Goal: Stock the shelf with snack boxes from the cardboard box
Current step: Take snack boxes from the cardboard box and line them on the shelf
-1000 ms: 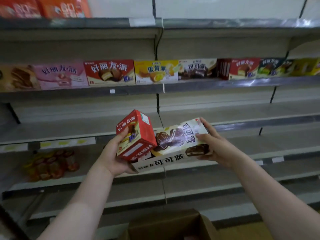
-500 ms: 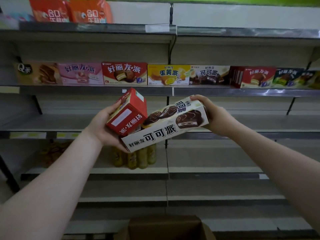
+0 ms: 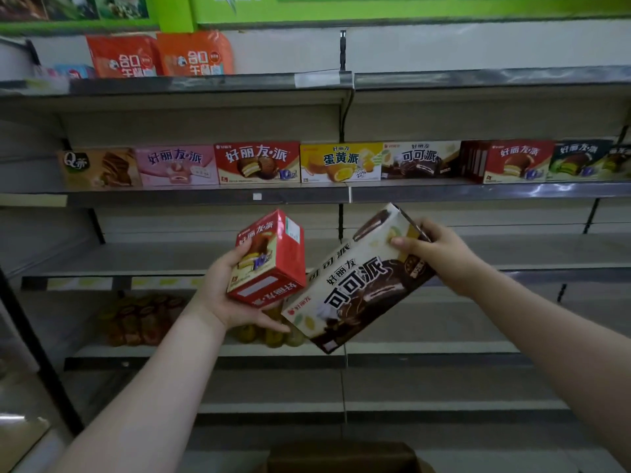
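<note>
I see a metal shelf unit [image 3: 478, 192] whose stocked tier carries a row of snack boxes [image 3: 341, 162] standing side by side, faces forward. The top tier holds two orange bags [image 3: 160, 56], and a lower tier holds packaged goods [image 3: 143, 319] at the left

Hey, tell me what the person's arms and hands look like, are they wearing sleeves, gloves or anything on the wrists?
Both forearms are bare right down to the frame edge, with no sleeves in view. The left hand and right hand have no gloves, and no watch, bracelet or ring shows on the wrists or fingers. Nails that show look short and unpainted, though the picture is soft.
</note>
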Demonstrator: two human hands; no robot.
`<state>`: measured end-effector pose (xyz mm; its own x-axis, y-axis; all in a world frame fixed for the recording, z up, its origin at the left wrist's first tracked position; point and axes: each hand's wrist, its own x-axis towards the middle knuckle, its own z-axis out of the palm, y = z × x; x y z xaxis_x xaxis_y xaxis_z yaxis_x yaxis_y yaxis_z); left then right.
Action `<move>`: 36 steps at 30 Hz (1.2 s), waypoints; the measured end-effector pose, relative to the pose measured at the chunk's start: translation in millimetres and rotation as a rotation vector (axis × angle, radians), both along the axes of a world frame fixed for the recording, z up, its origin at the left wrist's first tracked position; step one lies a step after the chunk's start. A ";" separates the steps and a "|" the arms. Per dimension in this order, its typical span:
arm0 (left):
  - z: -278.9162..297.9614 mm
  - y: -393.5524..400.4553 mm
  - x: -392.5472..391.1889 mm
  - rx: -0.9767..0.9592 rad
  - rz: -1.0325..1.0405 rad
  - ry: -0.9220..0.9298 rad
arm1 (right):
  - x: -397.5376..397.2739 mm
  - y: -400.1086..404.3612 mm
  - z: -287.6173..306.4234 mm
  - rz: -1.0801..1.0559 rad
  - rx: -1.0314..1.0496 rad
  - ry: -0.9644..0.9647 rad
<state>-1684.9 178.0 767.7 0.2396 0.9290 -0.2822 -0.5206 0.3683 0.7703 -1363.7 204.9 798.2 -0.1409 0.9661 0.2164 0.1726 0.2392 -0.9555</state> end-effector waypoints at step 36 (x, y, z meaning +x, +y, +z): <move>91.4 86.2 106.2 0.033 0.275 -0.059 | 33.5 12.9 -15.3 -0.691 0.149 0.627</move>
